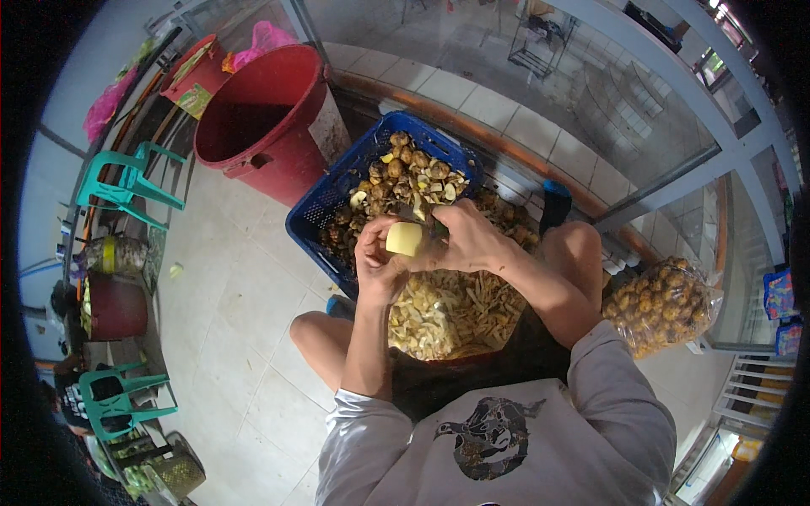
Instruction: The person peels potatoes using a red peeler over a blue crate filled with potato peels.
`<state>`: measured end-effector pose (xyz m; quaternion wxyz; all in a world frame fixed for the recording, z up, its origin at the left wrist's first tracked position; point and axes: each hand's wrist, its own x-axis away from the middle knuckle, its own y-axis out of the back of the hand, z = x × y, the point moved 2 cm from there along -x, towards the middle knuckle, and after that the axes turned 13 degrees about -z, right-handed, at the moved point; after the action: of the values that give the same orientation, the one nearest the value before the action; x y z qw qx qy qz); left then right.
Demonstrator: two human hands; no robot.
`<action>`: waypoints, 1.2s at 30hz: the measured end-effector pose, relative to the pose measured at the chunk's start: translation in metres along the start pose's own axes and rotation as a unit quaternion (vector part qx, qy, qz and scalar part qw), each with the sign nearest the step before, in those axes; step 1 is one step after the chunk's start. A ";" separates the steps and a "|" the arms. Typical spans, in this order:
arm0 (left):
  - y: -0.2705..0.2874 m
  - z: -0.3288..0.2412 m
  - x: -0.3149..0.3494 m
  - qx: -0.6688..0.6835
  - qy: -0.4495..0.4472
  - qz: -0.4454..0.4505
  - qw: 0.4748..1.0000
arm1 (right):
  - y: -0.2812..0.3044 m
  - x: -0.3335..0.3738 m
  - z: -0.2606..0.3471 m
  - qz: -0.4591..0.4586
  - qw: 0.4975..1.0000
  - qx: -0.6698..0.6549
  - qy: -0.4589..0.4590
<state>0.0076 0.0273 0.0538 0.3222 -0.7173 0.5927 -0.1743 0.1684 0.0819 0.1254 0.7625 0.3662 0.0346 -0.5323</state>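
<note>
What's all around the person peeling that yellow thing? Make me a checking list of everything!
Surface: pale tiled floor, a few scraps on it.
Job's things: peeled pale yellow piece held over a blue crate of brown unpeeled pieces and peelings; a container of pale peelings between the knees.
Clutter: clear bag of brown pieces at the right; big red bin behind the crate.
Grippers: left hand holds the yellow piece; right hand is against it, a dark blade-like tip shows, tool unclear.
Cables: nothing seen.
Surroundings: green plastic chairs at the left, glass wall beyond.
</note>
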 end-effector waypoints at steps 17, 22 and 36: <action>0.007 0.013 0.003 -0.051 -0.075 -0.075 0.993 | -0.013 0.012 -0.007 -0.002 0.974 0.217 0.062; 0.008 0.014 0.001 0.026 0.008 -0.055 0.998 | -0.008 0.005 -0.006 -0.032 0.993 0.104 0.036; 0.003 0.007 0.003 0.045 0.021 0.002 0.999 | -0.006 0.002 -0.004 -0.008 0.999 -0.033 0.012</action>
<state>0.0107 0.0254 0.0465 0.3416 -0.6972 0.5922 -0.2155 0.1656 0.0813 0.1182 0.7694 0.3472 0.0638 -0.5323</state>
